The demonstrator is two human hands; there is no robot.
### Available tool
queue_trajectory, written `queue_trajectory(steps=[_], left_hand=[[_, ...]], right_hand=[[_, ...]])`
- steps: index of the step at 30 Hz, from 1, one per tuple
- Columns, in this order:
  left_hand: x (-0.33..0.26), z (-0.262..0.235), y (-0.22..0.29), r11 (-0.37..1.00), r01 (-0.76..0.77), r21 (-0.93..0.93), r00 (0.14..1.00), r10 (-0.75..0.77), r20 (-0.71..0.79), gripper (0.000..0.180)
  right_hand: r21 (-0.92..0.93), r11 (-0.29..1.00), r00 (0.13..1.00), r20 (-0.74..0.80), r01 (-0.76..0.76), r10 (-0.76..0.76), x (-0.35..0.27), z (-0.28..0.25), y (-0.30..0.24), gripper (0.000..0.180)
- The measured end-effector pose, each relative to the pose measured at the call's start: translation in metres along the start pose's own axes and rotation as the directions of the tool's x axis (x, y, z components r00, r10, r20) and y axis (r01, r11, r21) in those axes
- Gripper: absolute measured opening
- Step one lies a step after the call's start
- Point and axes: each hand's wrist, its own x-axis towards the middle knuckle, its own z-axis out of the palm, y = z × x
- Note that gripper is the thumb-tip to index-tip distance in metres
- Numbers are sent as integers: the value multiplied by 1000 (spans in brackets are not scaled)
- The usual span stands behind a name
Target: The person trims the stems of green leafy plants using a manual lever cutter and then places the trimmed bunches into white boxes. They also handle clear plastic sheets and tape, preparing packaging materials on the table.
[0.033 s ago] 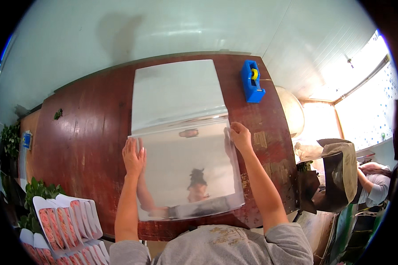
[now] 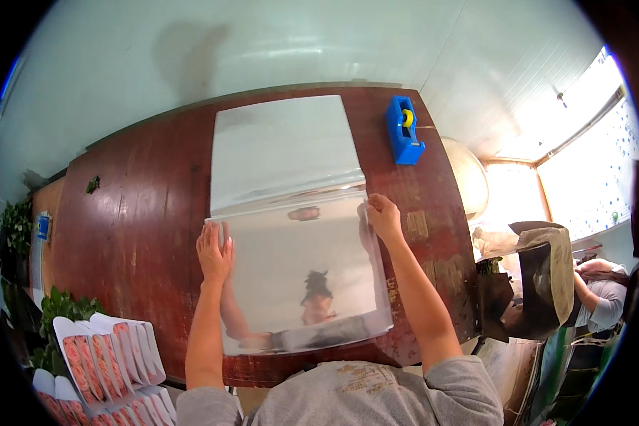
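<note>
In front of me lies a glossy, mirror-like plastic sheet (image 2: 284, 263), its surface reflecting arms and clothing. Its far edge runs across a pale, smooth sheet (image 2: 280, 138) that reaches toward the wall. My left hand (image 2: 214, 252) rests flat on the near sheet's far left corner, fingers stretched out. At the far right corner my right hand (image 2: 383, 215) has its fingers pinched together on the sheet's edge. Both sheets lie on a reddish-brown wooden table (image 2: 135, 206). Whether the near part is one layer or several I cannot tell.
A blue tape dispenser (image 2: 405, 131) with yellow tape stands at the far right. At lower left are white holders with pink flower-like bundles (image 2: 110, 355) and green leaves (image 2: 67, 305). Dark wrapping material (image 2: 539, 284) hangs beyond the right edge, near another person (image 2: 607, 295).
</note>
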Motion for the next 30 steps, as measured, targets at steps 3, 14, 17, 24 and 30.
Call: queue_trajectory(steps=[3,14,17,24,30], left_hand=[[-3,3,-1,999,-1,-34,999,-1,-49,51],[-2,1,3,1000,-9,-10,999,8,-44,50],[-3,2,1,1000,-13,-8,999,13,-44,50],[-2,4,0,1000,-6,-24,999,6,-36,48],[-3,1,2,1000,10,-3,1000,-10,-10,49]], right_hand=[[18,1000,1000,-12,7,-7,6,12,5,36],[420,877,972,119,-234,203,10,2,2,36],[281,955,995,3,-99,102,1,3,-1,32],[552,807,974,48,-209,220,-18,-3,-9,28],[551,680,875,305,-485,377,-16,-15,-7,27]])
